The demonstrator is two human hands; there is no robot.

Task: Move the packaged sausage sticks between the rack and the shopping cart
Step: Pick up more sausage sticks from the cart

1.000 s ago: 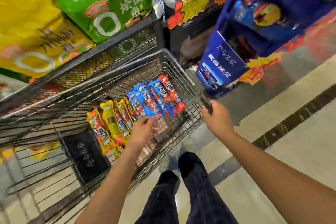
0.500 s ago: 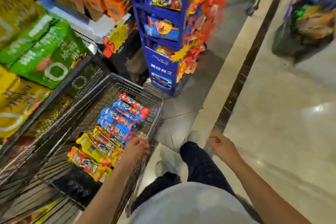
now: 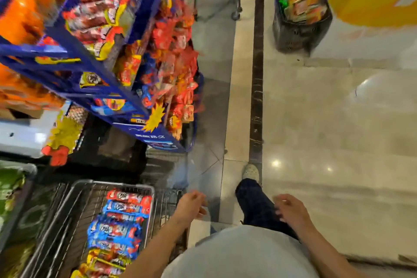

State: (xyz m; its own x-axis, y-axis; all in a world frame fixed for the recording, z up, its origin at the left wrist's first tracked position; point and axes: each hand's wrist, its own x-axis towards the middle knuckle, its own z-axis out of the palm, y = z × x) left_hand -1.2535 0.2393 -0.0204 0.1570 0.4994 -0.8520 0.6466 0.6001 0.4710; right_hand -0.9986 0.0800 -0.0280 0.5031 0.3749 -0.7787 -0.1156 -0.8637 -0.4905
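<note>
Two empty hands hover over the floor [image 3: 327, 119]. On the left hand [image 3: 191, 206] the fingers curl loosely, just right of the cart [image 3: 112, 184] rim; the right hand [image 3: 291, 210] has relaxed, slightly parted fingers, blurred. Left of the left fingers, sausage packs [image 3: 119, 225] lie in the cart. Beyond the fingers stands the rack [image 3: 108, 88].

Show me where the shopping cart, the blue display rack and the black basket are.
shopping cart [image 3: 101, 182]: head view, far wire rim.
blue display rack [image 3: 144, 137]: head view, bottom blue sign panel.
black basket [image 3: 293, 35]: head view, dark front wall.
</note>
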